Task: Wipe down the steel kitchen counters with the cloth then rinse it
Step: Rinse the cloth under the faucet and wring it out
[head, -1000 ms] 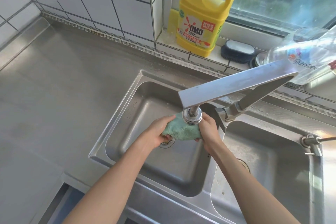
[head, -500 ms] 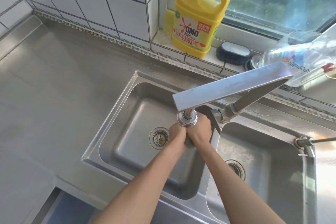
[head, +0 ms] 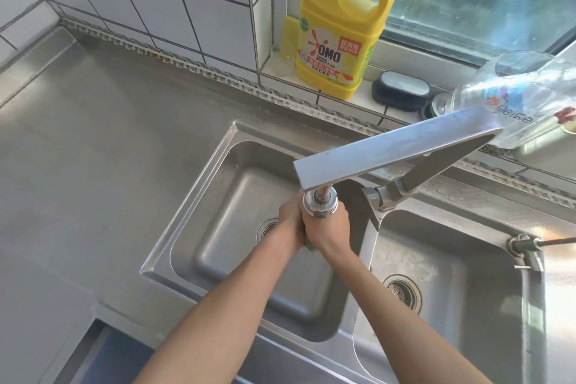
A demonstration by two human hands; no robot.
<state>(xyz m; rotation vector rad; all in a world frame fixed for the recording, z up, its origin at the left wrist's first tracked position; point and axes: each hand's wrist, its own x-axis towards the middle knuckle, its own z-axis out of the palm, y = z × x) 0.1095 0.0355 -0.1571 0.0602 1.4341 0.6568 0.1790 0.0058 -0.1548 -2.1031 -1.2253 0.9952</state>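
Both hands are pressed together over the left basin, directly under the tap head. Left hand (head: 288, 221) has its fingers curled tight around the cloth (head: 309, 243); right hand (head: 327, 227) is wrapped over the same bundle from the other side. Only a small greenish edge of the cloth shows, below the right wrist; the rest is hidden inside the two grips.

Working left to right: the steel table (head: 93, 150) runs along the tiled wall and is bare in this stretch. The left sink basin (head: 218, 196) follows, its drain (head: 266, 229) partly covered by the left forearm. The flat-armed tap (head: 389, 146) reaches out over this basin, its round chrome head just above the knuckles. On the window sill behind stand a yellow detergent jug (head: 339, 34), a dark scrubbing brush (head: 400, 90) beside it, and a clear plastic bottle (head: 514, 97) lying tilted. The right sink basin (head: 467, 259) shows its own drain (head: 402, 291).
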